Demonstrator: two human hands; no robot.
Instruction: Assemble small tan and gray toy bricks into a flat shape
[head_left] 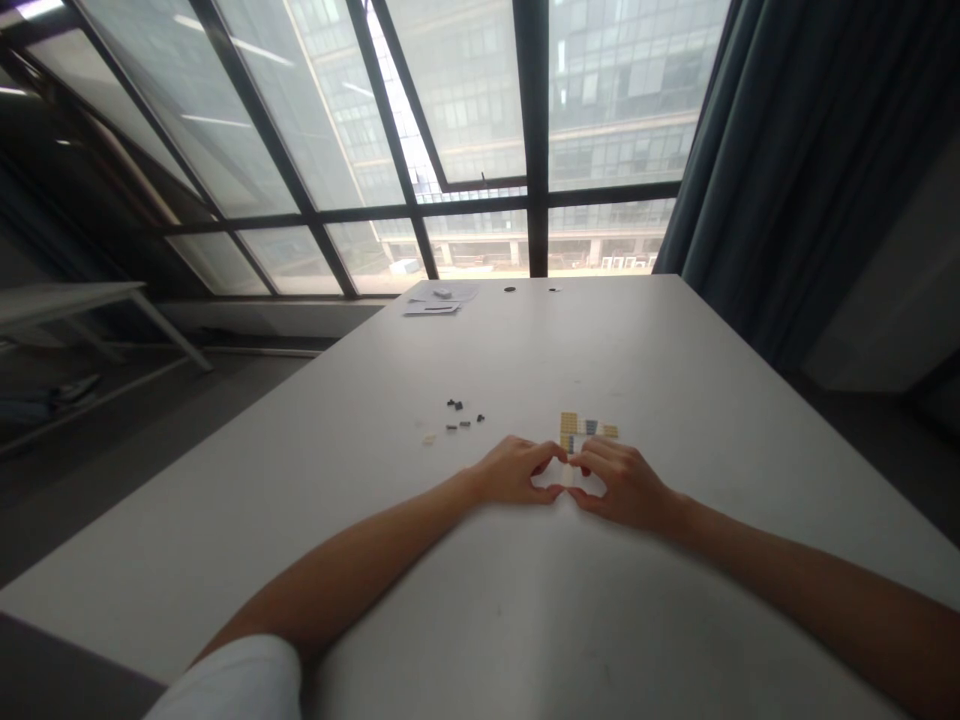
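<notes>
Where both forearms extend over the white table [420,600], the left hand [517,472] and the right hand [621,484] meet at their fingertips, thumbs and forefingers closed around a small pale piece [568,474] between them; its exact shape is too small to tell. Just beyond the fingers lies a yellow block [568,421], with a blue-grey block [591,427] and a smaller yellow block [611,431] to its right. Small dark pieces [465,424] lie scattered left of the hands, near a cream piece [428,439]. Papers [431,309] lie toward the far edge.
</notes>
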